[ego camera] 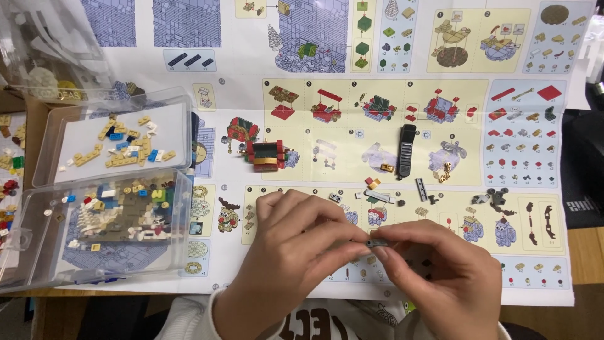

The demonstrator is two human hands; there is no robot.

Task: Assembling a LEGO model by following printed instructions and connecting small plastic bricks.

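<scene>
Both wrists run off the bottom edge, and the tiny dark grey brick piece [376, 242] is mostly hidden. Left hand [286, 258] and right hand [434, 277] fingers pinch it between their tips, above the instruction sheet [377, 101].

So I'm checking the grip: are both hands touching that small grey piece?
Touching. The head view shows the left hand and right hand pinching the small grey piece between their fingertips, above the instruction sheet.
</scene>
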